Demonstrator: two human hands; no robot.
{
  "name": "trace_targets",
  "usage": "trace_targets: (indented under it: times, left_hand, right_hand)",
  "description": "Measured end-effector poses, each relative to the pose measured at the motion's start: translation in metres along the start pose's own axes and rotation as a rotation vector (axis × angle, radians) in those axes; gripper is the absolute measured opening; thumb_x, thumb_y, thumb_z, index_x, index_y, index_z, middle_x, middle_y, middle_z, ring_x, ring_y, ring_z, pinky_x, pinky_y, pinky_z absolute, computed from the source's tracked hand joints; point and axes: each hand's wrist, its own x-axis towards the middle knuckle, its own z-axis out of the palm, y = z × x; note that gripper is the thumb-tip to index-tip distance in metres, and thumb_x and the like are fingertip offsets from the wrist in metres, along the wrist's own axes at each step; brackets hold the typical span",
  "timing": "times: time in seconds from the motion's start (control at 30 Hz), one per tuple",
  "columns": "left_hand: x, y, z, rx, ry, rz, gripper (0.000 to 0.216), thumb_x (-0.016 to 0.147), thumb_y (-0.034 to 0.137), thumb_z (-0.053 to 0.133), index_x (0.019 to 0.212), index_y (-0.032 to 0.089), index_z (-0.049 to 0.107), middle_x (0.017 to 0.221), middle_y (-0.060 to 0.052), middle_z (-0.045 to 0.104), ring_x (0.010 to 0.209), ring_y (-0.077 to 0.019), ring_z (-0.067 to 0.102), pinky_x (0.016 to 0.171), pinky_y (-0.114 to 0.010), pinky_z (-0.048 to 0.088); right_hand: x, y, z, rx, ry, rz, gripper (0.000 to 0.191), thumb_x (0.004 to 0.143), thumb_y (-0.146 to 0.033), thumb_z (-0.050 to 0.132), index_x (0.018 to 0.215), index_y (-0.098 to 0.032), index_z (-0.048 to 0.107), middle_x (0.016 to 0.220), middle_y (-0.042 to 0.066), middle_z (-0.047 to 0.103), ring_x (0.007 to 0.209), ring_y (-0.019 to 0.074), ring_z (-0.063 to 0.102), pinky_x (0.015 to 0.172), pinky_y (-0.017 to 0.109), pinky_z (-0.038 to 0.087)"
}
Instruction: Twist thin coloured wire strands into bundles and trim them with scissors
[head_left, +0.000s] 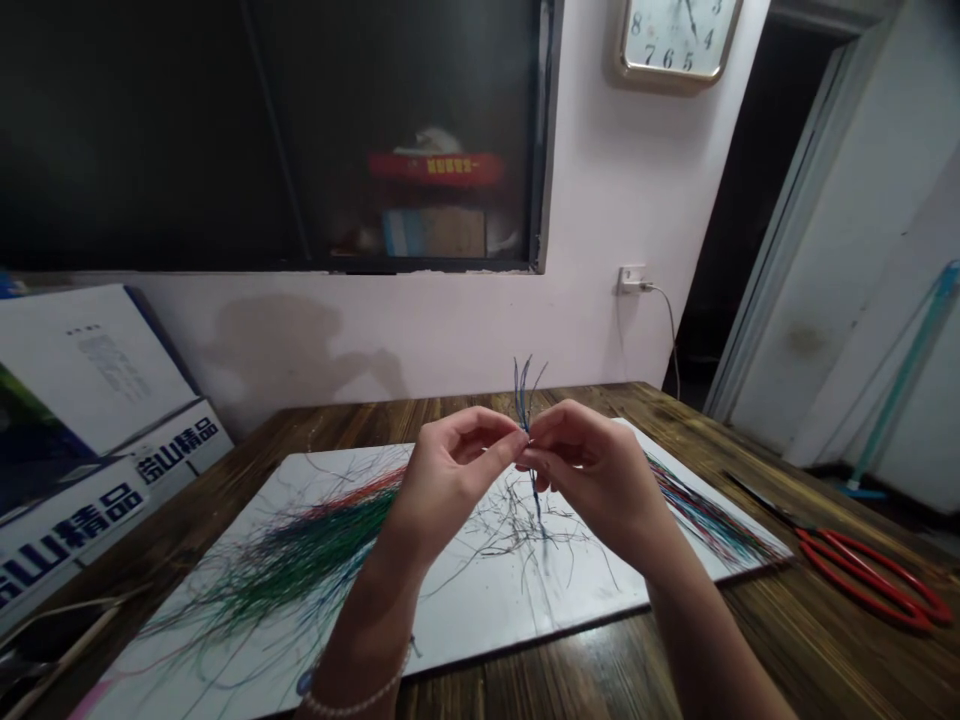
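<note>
Between my fingertips a small bundle of thin dark-blue wires (523,388) stands upright, its strands fanning out at the top and a twisted stem reaching down below. My left hand (457,470) pinches it from the left with thumb and forefinger. From the right, my right hand (589,465) pinches the same bundle, its fingertips touching those of the left. Under the hands, short brown and dark wire scraps (502,525) lie scattered on a white board (592,580). Beside my left forearm spreads a big heap of green, red and blue wires (300,560).
More coloured wires (709,520) lie on the board's right side. Red-handled scissors (862,575) rest on the wooden table (780,640) at right. Printed boxes (97,450) stand at left. Behind are a wall, a dark window (300,130) and a plugged-in socket (631,280).
</note>
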Motion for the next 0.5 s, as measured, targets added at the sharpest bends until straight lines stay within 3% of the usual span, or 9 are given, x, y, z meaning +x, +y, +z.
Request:
trace_targets:
  times: [0.17,0.5]
  left_hand:
    - [-0.0002,0.0004,0.0033,-0.004,0.046,0.008,0.011,0.071,0.021,0.071,0.077,0.016,0.063,0.072,-0.001,0.067,0.065,-0.0121,0.061,0.06,-0.023,0.049]
    - [-0.0016,0.0032,0.0052,-0.052,0.006,-0.02,0.008,0.073,0.021,0.068,0.074,0.015,0.063,0.066,0.0,0.064,0.06,-0.0108,0.059,0.056,-0.022,0.048]
  right_hand:
    - [-0.0014,-0.001,-0.0004,0.013,0.012,0.04,0.015,0.071,-0.011,0.068,0.075,-0.02,0.057,0.059,-0.004,0.062,0.05,0.0099,0.058,0.049,0.025,0.048]
    - [-0.0047,-0.0021,-0.0049,0.236,-0.056,0.108,0.014,0.071,-0.01,0.071,0.076,-0.017,0.06,0.064,-0.002,0.063,0.053,0.009,0.059,0.049,0.02,0.049]
